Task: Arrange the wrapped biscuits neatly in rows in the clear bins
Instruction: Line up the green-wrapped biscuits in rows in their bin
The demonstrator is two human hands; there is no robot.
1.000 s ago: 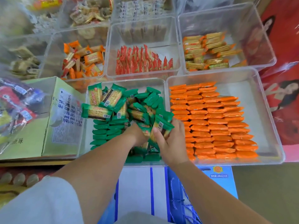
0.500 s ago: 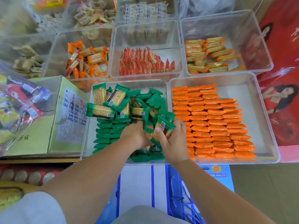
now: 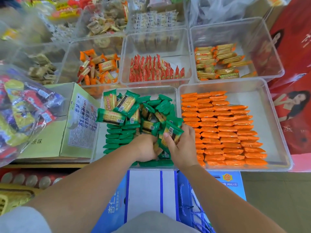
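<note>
Green-wrapped biscuits (image 3: pixel 129 113) fill a clear bin (image 3: pixel 139 89): a loose heap at the back, neat rows (image 3: pixel 116 137) along the left. My right hand (image 3: pixel 182 147) grips a small stack of green biscuit packs (image 3: pixel 170 137) near the bin's front right. My left hand (image 3: pixel 145 149) is curled beside it, fingers closed on the same stack's lower end. To the right, a second clear bin (image 3: pixel 269 118) holds orange-wrapped biscuits (image 3: pixel 222 130) in tidy rows.
Behind are clear bins with red packs (image 3: pixel 156 69), orange-yellow packs (image 3: pixel 99 68) and yellow packs (image 3: pixel 217 63). A green carton (image 3: pixel 79 121) and a bag of snacks (image 3: pixel 21 108) sit left. A blue-white box (image 3: pixel 151 189) lies below the bins.
Both hands stay in the green bin on the stack of packs; the right hand has closed slightly around it. The view has shifted a little.
</note>
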